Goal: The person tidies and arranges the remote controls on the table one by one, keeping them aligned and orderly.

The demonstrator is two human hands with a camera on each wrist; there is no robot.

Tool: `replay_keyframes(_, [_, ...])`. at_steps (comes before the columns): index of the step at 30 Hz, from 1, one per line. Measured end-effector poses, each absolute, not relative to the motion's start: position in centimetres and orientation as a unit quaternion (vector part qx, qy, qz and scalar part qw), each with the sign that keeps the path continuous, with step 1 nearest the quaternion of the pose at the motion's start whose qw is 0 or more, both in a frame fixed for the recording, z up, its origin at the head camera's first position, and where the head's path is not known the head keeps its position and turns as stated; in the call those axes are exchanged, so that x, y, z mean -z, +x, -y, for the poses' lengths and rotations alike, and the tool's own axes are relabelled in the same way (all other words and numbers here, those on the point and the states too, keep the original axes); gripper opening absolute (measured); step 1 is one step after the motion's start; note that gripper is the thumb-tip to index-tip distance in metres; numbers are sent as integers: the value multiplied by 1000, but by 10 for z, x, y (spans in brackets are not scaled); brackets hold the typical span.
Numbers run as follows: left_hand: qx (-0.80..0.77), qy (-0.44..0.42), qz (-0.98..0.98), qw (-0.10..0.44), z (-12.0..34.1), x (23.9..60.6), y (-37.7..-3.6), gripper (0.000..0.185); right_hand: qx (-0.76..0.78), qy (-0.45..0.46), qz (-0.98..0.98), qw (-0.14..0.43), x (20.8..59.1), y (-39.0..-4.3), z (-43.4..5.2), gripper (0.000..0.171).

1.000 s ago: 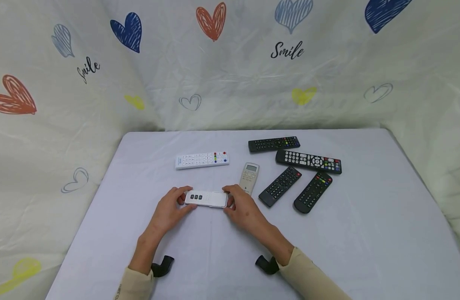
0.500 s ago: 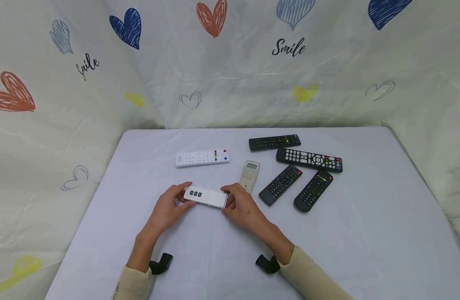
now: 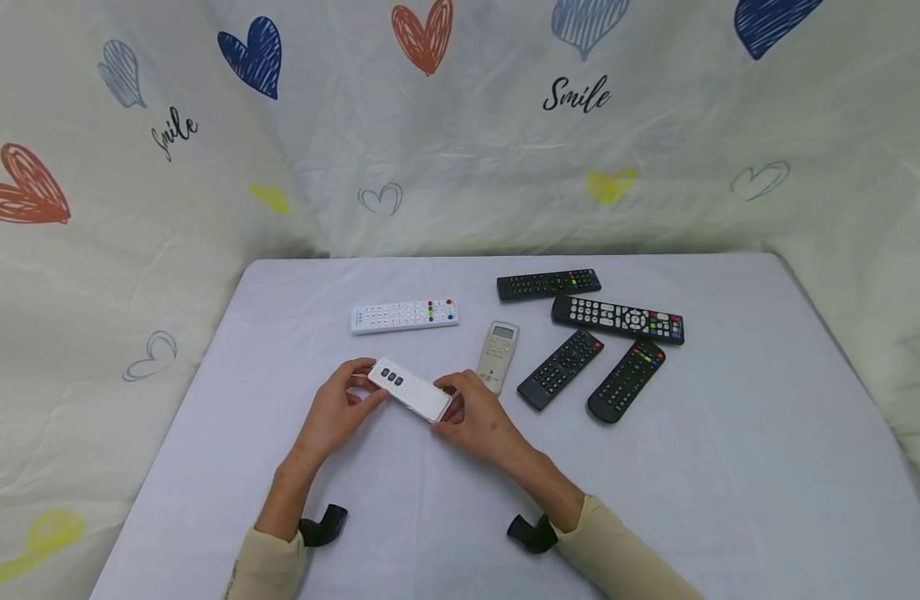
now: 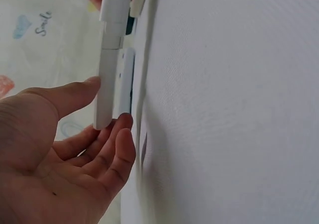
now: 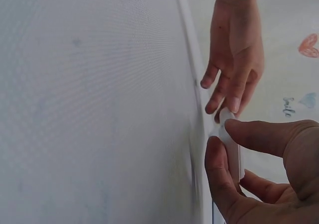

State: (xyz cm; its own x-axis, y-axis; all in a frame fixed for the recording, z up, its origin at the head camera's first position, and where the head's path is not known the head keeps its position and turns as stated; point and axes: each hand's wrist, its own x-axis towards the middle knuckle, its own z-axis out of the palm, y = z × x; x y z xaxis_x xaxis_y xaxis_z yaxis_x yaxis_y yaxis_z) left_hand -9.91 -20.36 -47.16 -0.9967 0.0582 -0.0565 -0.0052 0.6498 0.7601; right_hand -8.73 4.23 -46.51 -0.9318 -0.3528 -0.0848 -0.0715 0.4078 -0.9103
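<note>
- I have the small white remote (image 3: 409,389) held between both hands, just above the table (image 3: 730,467) near its middle, with its far-left end angled away from me and its near-right end toward me.
- My left hand (image 3: 340,408) pinches the far-left end, the one with the dark buttons; in the left wrist view the thumb (image 4: 65,97) sits on one face and the fingertips (image 4: 122,129) curl under the other.
- My right hand (image 3: 475,417) pinches the near-right end; the right wrist view shows thumb and forefinger (image 5: 219,169) closed narrowly on the thin edge.
- I judge it light and rigid: a slim plastic slab that will not flex, though its smooth shell could slip from a loose pinch.
- The best hold, I think, is across the long edges near each end, keeping clear of the buttons.
- Further off lie a white remote (image 3: 404,316), a small grey remote with a screen (image 3: 498,346) just right of my right hand, and four black remotes (image 3: 595,333) to the far right.
</note>
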Motion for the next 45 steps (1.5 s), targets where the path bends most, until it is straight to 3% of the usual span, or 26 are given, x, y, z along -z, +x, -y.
replay_keyframes(16, [-555, -13, -829, 68, 204, 477, -102, 56, 551, -111, -810, 169, 465, -81, -32, 65])
replay_keyframes(25, [-557, -40, -827, 64, 200, 475, -102, 55, 562, -111, -801, 177, 467, -78, -25, 63])
replay_keyframes(45, [-629, -32, -773, 77, 204, 475, -103, 55, 568, -132, -800, 144, 469, -75, -18, 64])
